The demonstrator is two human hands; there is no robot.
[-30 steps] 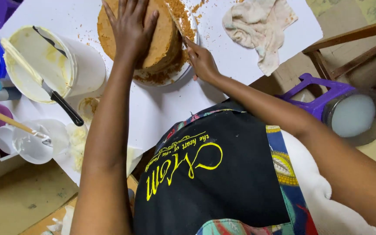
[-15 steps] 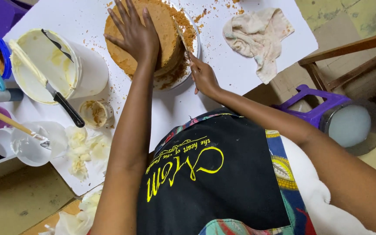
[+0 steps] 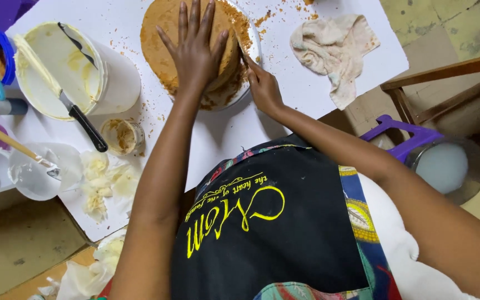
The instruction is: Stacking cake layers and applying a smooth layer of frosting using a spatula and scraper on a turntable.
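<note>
The one camera sits on my head and looks steeply down over my black apron and along my forearms. It faces the white paper-covered worktop close in front of me, with a strip of floor at right.

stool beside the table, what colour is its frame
Purple: the stool frame shows at the right of the head view, next to a round metal bowl.

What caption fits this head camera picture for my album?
Left hand pressed flat on a round brown cake while the right hand works at its side.
</note>
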